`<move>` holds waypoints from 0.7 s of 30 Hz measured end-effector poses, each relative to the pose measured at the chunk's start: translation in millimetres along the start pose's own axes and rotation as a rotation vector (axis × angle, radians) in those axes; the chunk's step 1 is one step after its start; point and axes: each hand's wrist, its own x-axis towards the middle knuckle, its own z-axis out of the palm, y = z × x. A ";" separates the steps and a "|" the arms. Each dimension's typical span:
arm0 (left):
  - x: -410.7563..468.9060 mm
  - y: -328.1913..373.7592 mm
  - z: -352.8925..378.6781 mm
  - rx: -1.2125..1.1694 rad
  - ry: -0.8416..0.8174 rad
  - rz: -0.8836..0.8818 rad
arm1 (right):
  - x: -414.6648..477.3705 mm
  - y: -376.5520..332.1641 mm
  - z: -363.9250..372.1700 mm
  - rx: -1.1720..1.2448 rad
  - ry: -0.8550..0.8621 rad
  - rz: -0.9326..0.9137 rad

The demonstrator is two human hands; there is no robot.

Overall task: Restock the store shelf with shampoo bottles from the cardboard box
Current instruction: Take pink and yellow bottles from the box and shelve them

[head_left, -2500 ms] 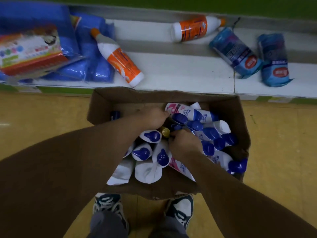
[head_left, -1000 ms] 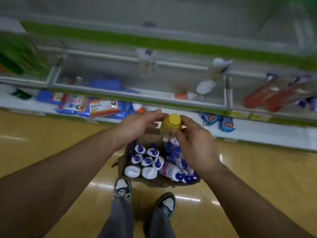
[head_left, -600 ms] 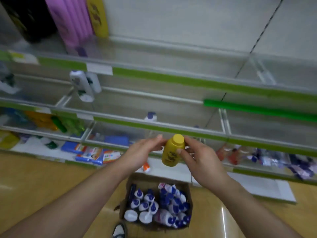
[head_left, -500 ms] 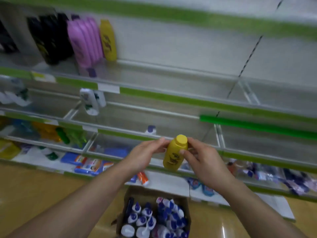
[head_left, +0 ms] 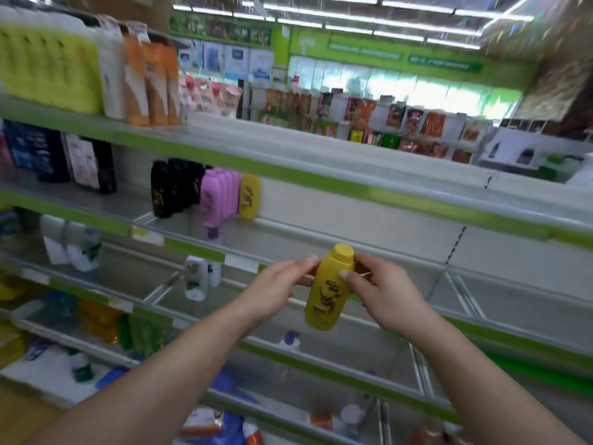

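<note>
I hold a yellow shampoo bottle with a yellow cap upright in front of the shelves, at chest height. My left hand grips its left side with thumb and fingertips near the neck. My right hand holds its right side, thumb across the front. On the shelf above and to the left stand black bottles, pink bottles and one matching yellow bottle. The cardboard box is out of view.
The shelf to the right of the yellow bottle is bare up to a divider. White bottles stand one shelf lower. The top shelf holds yellow-green and orange bottles. Lower shelves hold mixed packs. Another aisle shows beyond.
I lifted the yellow bottle out of the box with both hands and raised it. My view swung up from the floor to the upper shelves, and the box dropped out of sight.
</note>
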 end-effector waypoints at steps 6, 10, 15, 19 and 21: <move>30.9 3.8 -67.9 0.053 0.051 0.059 | 66.8 -40.3 27.6 0.044 0.004 -0.006; 58.8 -2.7 -119.9 0.050 0.044 0.093 | 113.5 -63.3 59.1 0.054 0.019 -0.010; 102.9 -20.9 -177.2 0.032 0.029 0.076 | 173.3 -76.6 99.5 0.060 0.036 0.029; 134.0 -39.0 -208.4 0.043 0.016 0.023 | 210.9 -80.4 129.1 0.042 0.048 0.098; 147.3 -46.4 -218.8 0.039 0.019 -0.003 | 226.6 -81.5 140.4 0.020 0.051 0.146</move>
